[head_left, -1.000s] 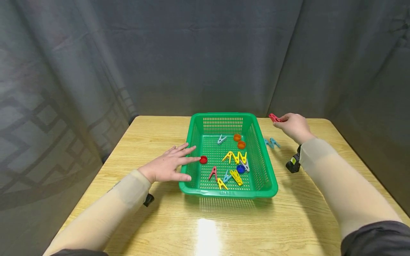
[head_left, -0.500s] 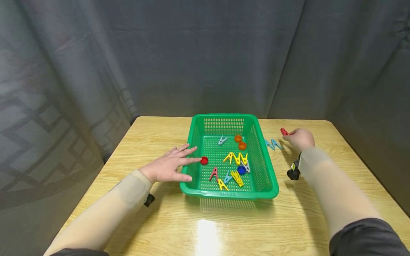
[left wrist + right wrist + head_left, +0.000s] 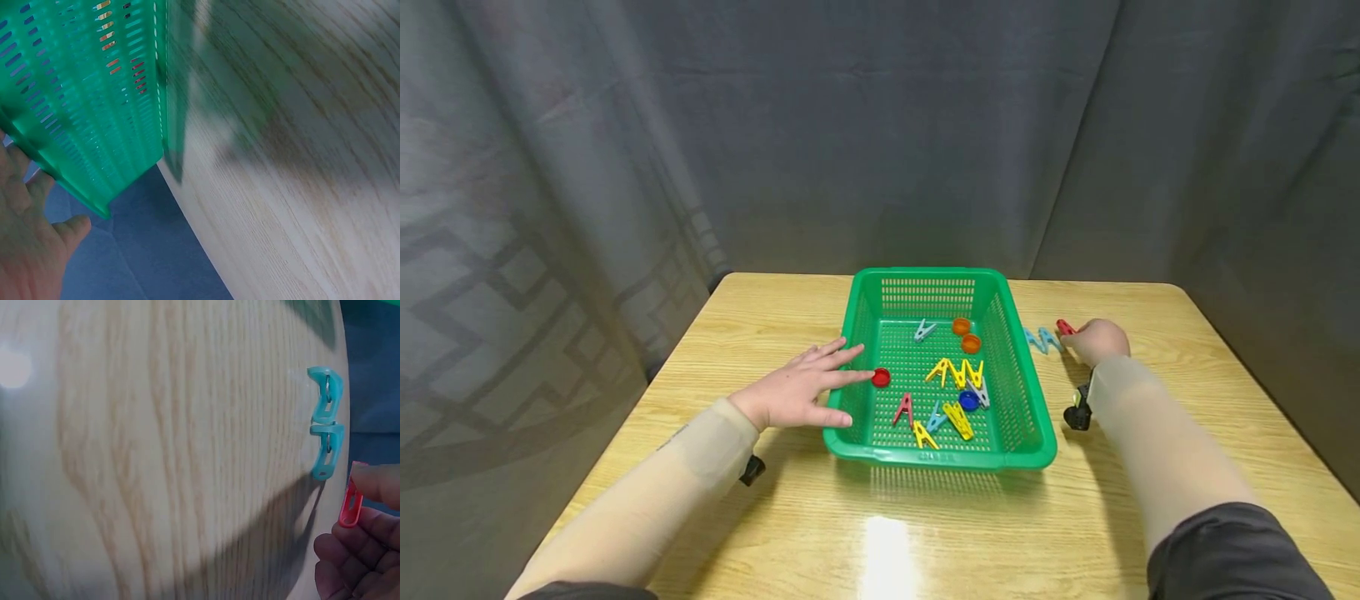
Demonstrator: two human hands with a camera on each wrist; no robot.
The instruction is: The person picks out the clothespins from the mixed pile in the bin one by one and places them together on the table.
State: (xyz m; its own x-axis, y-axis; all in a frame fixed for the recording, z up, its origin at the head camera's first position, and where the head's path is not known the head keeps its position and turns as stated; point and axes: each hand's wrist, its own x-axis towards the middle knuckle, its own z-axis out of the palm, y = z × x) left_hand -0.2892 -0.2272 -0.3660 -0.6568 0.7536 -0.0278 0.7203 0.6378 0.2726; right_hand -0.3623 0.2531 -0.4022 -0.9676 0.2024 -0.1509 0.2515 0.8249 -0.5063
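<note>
A green slotted basket (image 3: 1030, 417) stands mid-table on the wooden table (image 3: 775, 517). Inside lie several clothes pegs, yellow (image 3: 958, 371), red (image 3: 902, 408) and light blue (image 3: 924, 330), plus a red cap (image 3: 881, 377), two orange caps (image 3: 966, 335) and a blue cap (image 3: 968, 401). My left hand (image 3: 797, 387) rests flat over the basket's left rim (image 3: 94, 156), fingers straight, fingertips near the red cap. My right hand (image 3: 1099, 340) pinches a red peg (image 3: 1065, 327) (image 3: 350, 503) just right of two light blue pegs (image 3: 1042, 339) (image 3: 326, 422) lying on the table beside the basket.
Dark curtains hang behind and at both sides of the table. The table's right edge runs close past my right hand. Black wrist camera mounts (image 3: 1077, 412) sit under both forearms.
My right hand has come down and toward me with the red peg, from beside the basket's far right corner to the table next to the two light blue pegs. The left hand has stayed put.
</note>
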